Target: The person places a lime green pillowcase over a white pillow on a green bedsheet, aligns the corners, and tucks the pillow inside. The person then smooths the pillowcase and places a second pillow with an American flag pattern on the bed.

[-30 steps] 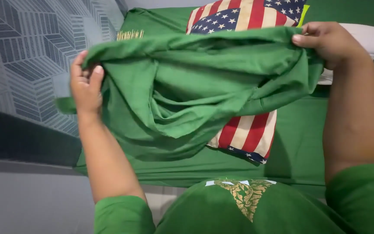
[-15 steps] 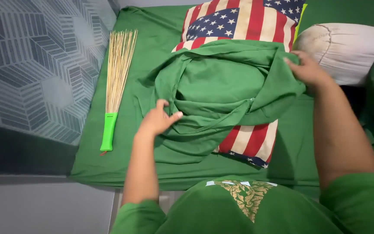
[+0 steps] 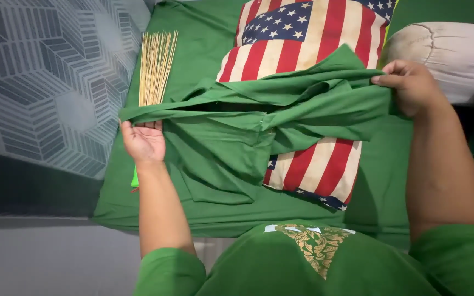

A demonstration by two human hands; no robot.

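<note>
Green cloth (image 3: 259, 118) stretches between your hands above the flag-patterned pillow (image 3: 303, 66): left hand (image 3: 144, 141) grip pinching one end palm-up, right hand (image 3: 412, 85) grip pinching the other; broom (image 3: 156, 66) beyond your left.

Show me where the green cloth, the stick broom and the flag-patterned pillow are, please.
green cloth (image 3: 231, 142): head view, on its hanging middle fold.
stick broom (image 3: 156, 66): head view, on the bundle of pale sticks.
flag-patterned pillow (image 3: 303, 33): head view, on the upper striped part.
</note>
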